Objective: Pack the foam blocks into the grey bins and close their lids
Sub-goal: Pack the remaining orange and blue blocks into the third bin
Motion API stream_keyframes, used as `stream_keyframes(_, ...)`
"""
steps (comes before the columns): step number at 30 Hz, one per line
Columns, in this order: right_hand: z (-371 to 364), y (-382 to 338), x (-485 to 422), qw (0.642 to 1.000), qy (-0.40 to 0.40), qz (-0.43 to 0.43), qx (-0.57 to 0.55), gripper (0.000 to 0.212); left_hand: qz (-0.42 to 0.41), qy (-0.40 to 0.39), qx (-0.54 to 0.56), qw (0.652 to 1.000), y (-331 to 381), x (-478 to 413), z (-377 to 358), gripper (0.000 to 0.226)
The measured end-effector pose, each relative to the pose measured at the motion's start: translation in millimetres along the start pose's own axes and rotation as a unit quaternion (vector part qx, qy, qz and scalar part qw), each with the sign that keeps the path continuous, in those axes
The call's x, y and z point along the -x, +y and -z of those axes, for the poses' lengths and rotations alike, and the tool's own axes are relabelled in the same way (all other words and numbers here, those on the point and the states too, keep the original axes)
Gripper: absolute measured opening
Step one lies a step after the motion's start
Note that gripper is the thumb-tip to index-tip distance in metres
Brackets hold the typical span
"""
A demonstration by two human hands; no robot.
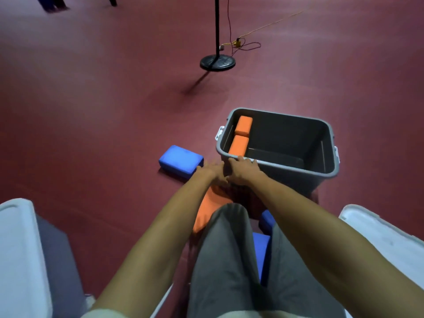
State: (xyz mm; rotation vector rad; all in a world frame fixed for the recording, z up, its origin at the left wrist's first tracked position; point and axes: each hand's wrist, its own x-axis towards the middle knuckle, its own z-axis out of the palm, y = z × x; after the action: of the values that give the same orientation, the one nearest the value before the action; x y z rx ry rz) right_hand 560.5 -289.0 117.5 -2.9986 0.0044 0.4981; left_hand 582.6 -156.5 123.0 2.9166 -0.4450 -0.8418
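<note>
I look down from a head camera at a dark red floor [91, 111]. One open grey bin [298, 166] sits ahead of me, and I use it as my landmark.

Inside the bin, two orange blocks [243, 128] lie end to end along its left wall; the rest of its bottom is bare. Just left of the bin, a blue block [180, 160] lies flat on the floor. In front of the bin, nearer me, another orange block [207, 210] lies partly hidden under my arms and grey trouser knee [229, 249]. Two more blue pieces [261, 249] show between my legs, mostly hidden.

My left hand [210, 172] reaches to the bin's near left corner, fingers stretched flat and holding nothing I can see. My right hand [244, 169] rests on the bin's near rim, fingers curled over the edge; I cannot tell how firmly it grips.

I judge the task early: two blocks are packed, at least four wait outside, and the bin has no lid on. Pale lids [18, 249] lie at my far left and far right, well behind the bin.

Room to move: the floor left of the bin is open past the blue block. Beyond the bin stands a black stand [217, 61] with cables [243, 44], well clear.
</note>
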Motion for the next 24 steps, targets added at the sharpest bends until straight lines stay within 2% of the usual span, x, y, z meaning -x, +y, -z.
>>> stream_keyframes(7, -14, -16, 10, 0.998, -0.055, -0.01, -0.025, 0.075, 0.015, 0.005, 0.013, 1.0, -29, 19, -32, 0.084)
stream_keyframes(11, -40, -21, 3, 0.996, -0.084, 0.002, -0.014, 0.081, 0.033, -0.034, 0.051, 0.998, -40, 8, -56, 0.076)
stream_keyframes(13, -54, -21, -4, 0.996, -0.093, 0.004, -0.01, 0.085, 0.038, -0.062, 0.07, 0.995, -46, -1, -69, 0.079)
stream_keyframes(15, -65, -20, -11, 0.995, -0.098, 0.001, -0.014, 0.089, 0.051, -0.074, 0.072, 0.993, -54, -15, -87, 0.096)
stream_keyframes(17, -79, -17, -17, 0.995, -0.102, 0.002, -0.018, 0.093, 0.059, -0.07, 0.065, 0.994, -62, -31, -107, 0.102)
stream_keyframes(24, -121, -5, -40, 0.991, -0.126, -0.006, -0.036, 0.098, 0.044, -0.062, 0.003, 0.997, -57, -65, -139, 0.089)
